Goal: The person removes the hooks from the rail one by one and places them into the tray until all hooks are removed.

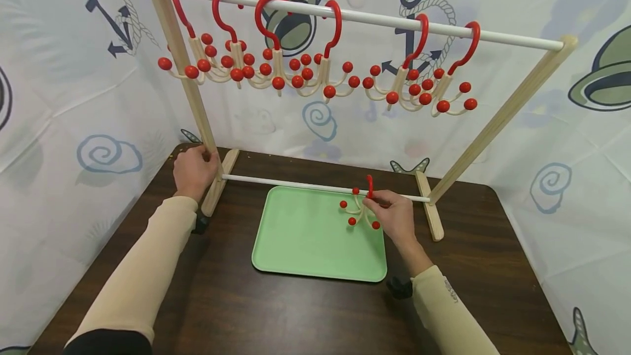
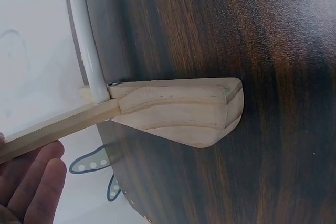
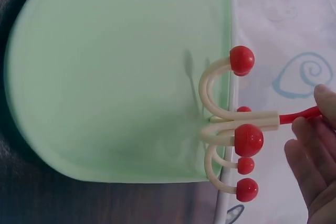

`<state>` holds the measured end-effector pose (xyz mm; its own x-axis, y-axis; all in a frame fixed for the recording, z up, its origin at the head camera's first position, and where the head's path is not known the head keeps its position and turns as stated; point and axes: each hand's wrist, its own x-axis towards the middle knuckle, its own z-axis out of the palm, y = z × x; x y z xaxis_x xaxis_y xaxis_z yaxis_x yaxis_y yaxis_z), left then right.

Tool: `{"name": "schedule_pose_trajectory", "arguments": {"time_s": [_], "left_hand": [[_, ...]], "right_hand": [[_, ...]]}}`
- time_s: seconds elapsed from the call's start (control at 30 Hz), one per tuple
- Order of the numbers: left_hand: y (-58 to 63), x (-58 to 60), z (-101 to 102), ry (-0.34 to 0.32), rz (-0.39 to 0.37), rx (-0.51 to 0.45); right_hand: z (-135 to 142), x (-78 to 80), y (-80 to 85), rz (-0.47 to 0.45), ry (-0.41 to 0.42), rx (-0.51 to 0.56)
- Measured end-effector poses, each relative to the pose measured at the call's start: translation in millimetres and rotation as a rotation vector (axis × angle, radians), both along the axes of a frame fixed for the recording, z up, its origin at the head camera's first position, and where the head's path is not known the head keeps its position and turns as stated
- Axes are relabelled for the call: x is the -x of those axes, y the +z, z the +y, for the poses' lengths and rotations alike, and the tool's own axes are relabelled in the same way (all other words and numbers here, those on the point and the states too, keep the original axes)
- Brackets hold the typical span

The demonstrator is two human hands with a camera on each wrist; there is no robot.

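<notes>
My right hand (image 1: 396, 215) pinches the red stem of a rotating hook hanger (image 3: 257, 120), with cream curved arms tipped by red balls. It hangs upright over the right part of a green tray (image 1: 315, 240), its hook end rising above my fingers. In the right wrist view, thumb and fingertips meet on the red part. At the far left, my left hand (image 1: 193, 171) holds the lower part of the rack's wooden post (image 2: 63, 127). The left wrist view shows fingers along one side of that post and a bit of thumb at the other.
Several matching hangers (image 1: 276, 59) hang from the white top bar (image 1: 374, 17). A lower white bar (image 1: 296, 184) runs behind the tray, between the wooden feet (image 1: 430, 207). Patterned cloth (image 1: 266, 125) surrounds the dark wooden table (image 1: 296, 311).
</notes>
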<state>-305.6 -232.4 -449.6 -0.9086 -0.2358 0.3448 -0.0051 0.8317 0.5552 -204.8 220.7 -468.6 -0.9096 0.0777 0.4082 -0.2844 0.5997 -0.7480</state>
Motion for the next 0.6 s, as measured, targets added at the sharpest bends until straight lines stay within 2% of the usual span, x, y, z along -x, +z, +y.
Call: {"name": "schedule_pose_trajectory", "arguments": {"time_s": [0.17, 0.4, 0.5, 0.6], "left_hand": [[0.0, -0.4, -1.2, 0.000, 0.004, -0.006], [-2.8, 2.0, -2.0, -0.013, 0.011, -0.004], [-2.5, 2.4, -0.9, -0.019, 0.019, 0.002], [-1.7, 1.1, -0.6, -0.019, 0.018, 0.004]], "right_hand": [[-2.3, -2.2, -0.2, -0.062, -0.029, 0.001], [-3.0, -13.9, 4.2, -0.152, -0.067, -0.097], [-1.4, -23.3, 11.5, -0.175, -0.101, -0.045], [1.0, -38.3, 21.6, -0.211, -0.104, 0.056]]}}
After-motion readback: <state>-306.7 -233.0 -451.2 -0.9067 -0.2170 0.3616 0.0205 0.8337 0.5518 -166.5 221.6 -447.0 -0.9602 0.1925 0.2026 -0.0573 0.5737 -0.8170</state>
